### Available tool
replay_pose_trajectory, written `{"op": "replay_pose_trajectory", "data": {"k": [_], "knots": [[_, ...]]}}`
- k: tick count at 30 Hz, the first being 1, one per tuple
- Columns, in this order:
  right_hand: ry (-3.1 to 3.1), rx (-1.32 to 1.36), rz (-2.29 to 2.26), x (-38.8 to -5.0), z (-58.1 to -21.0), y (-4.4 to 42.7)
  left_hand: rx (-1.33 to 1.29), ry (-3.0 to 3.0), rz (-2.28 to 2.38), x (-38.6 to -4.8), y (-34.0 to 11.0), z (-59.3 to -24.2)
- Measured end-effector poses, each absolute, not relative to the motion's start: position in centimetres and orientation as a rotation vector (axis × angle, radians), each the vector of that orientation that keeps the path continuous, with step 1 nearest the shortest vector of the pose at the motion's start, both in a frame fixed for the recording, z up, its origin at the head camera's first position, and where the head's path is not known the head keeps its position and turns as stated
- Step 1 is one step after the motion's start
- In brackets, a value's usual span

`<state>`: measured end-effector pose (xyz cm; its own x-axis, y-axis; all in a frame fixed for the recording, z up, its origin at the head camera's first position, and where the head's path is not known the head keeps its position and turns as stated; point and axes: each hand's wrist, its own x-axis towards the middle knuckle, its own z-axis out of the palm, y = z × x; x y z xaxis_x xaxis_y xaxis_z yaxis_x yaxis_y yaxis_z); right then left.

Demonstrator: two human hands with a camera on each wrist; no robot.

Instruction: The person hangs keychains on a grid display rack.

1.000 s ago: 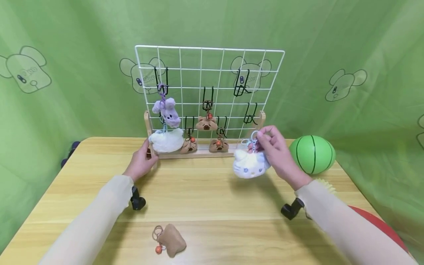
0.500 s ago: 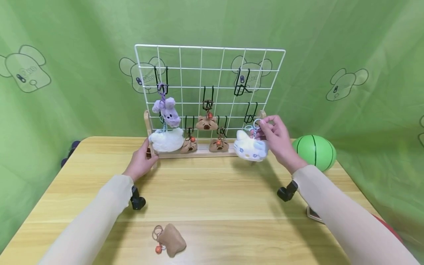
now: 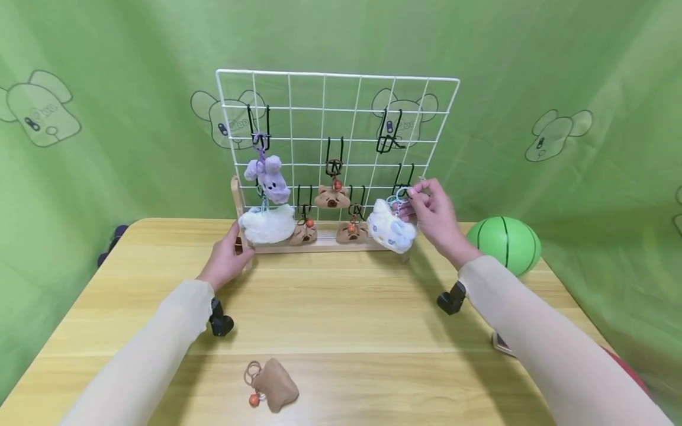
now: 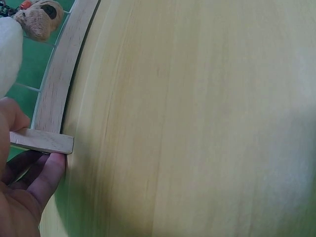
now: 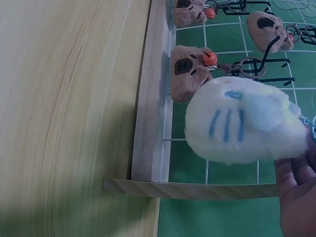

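My left hand (image 3: 226, 263) grips the left wooden end piece (image 4: 44, 140) of a white wire grid rack (image 3: 341, 74), thumb on one side and fingers on the other. My right hand (image 3: 434, 216) pinches the ring of a white plush cat keychain (image 3: 391, 228) with light blue details. The ring is close to the lower right black hook (image 3: 398, 177); whether they touch I cannot tell. In the right wrist view, the plush (image 5: 242, 121) hangs before the grid and hides part of it. Only some fingers and the palm show there.
A purple plush (image 3: 273, 180), a white plush (image 3: 267, 225) and several brown bear keychains (image 3: 333, 198) hang on the rack. Another hook (image 3: 389, 139) is at upper right. One brown keychain (image 3: 277, 384) lies on the table's front. A green ball (image 3: 503, 245) is at the right.
My right hand has risen and moved left toward the rack with the white plush cat keychain, which now hangs tilted. My left hand stays on the rack's end piece.
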<state>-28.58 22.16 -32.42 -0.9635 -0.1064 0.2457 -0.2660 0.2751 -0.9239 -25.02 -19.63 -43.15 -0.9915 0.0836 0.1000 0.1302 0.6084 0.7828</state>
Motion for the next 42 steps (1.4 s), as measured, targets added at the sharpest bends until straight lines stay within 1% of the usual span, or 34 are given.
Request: {"op": "replay_pose_trajectory", "data": {"k": [8,17,24,30,35,42], "knots": [[-2.39,0.269,1.759,-28.8,-32.7,22.1,-0.172,-2.776,-1.371,-25.0,-19.5,-43.1],[-2.447,0.258,1.545,-28.4,-32.9,22.6,-0.181,-2.772,-1.359,-24.9,-19.5,-43.2],[-2.398,0.263,1.507,-27.3,-32.8,23.7,-0.177,-2.776,-1.362,-24.9,-19.6,-43.3],[-2.316,0.256,1.382,-25.5,-33.2,24.7,-0.178,-2.782,-1.348,-25.0,-19.8,-43.4],[-2.294,0.385,1.296,-23.3,-34.3,24.2,-0.174,-2.783,-1.346,-25.0,-19.8,-43.3],[-2.486,0.773,1.162,-19.5,-37.4,20.4,-0.181,-2.779,-1.35,-25.0,-19.7,-43.3]]}}
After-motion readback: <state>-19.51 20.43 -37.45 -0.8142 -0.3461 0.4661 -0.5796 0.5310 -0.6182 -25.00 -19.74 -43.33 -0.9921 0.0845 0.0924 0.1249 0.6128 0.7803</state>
